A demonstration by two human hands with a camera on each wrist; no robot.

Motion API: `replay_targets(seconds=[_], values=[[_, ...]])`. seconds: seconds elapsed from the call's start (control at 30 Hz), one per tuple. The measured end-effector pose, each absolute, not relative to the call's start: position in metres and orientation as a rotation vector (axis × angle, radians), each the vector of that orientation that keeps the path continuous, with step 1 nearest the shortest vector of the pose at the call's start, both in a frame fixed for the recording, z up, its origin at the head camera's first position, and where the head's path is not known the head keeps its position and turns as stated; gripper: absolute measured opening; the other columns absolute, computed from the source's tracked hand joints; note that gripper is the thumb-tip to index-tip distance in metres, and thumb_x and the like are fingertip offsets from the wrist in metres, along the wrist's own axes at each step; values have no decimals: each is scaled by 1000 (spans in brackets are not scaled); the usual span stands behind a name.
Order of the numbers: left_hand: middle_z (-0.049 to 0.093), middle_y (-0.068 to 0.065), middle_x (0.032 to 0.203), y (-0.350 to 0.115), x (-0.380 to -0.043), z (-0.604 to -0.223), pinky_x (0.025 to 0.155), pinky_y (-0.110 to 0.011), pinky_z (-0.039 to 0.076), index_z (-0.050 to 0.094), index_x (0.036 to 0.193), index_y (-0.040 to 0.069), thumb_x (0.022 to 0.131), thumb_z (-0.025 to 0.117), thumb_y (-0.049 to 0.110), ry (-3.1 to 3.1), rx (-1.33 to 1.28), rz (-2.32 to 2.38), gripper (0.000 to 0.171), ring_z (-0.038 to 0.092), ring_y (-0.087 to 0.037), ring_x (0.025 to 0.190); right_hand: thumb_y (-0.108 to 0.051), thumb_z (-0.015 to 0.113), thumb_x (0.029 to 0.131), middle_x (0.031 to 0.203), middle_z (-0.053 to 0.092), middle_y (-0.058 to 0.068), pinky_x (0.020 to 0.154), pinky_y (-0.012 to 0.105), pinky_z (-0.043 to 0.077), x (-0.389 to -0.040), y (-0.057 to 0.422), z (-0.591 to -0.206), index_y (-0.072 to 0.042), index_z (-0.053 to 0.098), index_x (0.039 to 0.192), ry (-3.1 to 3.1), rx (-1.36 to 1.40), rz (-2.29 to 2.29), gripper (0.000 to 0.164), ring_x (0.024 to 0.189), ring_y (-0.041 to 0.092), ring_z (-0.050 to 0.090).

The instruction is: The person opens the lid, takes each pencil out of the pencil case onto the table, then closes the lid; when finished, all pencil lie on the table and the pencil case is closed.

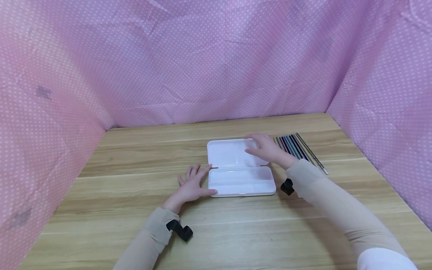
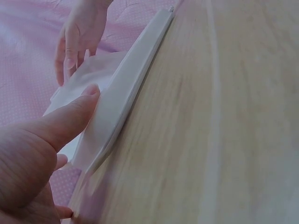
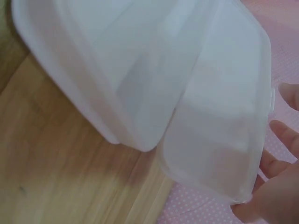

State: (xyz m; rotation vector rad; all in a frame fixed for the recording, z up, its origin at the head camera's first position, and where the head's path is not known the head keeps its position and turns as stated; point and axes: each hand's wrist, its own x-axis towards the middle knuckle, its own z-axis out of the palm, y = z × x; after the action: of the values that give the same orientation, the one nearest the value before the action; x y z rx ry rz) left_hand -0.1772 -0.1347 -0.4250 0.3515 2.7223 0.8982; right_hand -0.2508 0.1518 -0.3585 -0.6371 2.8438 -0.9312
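Observation:
A white plastic pencil case point(image 1: 241, 181) lies unfolded on the table, its lid point(image 1: 224, 153) laid back on the far side. My left hand point(image 1: 191, 188) is spread at the case's left end, and its thumb point(image 2: 77, 112) touches the side wall near the front corner. Over the right part of the lid reaches my right hand point(image 1: 268, 149). In the right wrist view its fingers point(image 3: 286, 140) are loosely bent along the lid's outer edge, beside a small latch tab point(image 3: 272, 100). One digit meets the lid's corner there; no grip shows.
A row of several slim pencils point(image 1: 297, 148) lies right of the case, partly hidden behind my right hand and wrist. The wooden table point(image 1: 135, 180) ends at pink dotted cloth point(image 1: 216, 63) at the back and sides. A black wrist camera point(image 1: 180, 230) sits on each forearm.

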Motion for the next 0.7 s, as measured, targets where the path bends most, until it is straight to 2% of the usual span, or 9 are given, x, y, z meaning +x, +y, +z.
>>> replay_targets(seconds=[0.07,0.3,0.57,0.7], values=[[11,-19,157,-135,-177,-425,98,-75,-13,31,146,26,73,78,46,2717,332,931,89,-6,-45,142,-23,62,92,141,47,18,110,56,24,-249,152,-358,-5,46,137,2833,-631,-966,51,133,38,36],[28,-9,147,-134,-177,-425,99,-71,-16,31,137,18,70,82,42,2714,295,1028,87,-1,-41,142,-18,63,91,138,49,18,109,54,28,-241,156,-357,-2,47,135,2827,-717,-1065,49,131,37,39],[26,-10,150,-133,-178,-424,101,-71,-15,28,140,15,69,82,43,2719,259,997,94,-1,-40,143,-19,64,90,135,51,19,108,59,25,-223,162,-356,-4,50,133,2874,-857,-1060,47,130,39,39],[27,-12,152,-132,-179,-424,101,-71,-15,22,145,13,68,82,44,2712,248,994,102,-1,-41,143,-17,63,91,128,54,19,103,55,35,-213,164,-356,-1,53,129,2896,-930,-1036,43,122,37,47]])
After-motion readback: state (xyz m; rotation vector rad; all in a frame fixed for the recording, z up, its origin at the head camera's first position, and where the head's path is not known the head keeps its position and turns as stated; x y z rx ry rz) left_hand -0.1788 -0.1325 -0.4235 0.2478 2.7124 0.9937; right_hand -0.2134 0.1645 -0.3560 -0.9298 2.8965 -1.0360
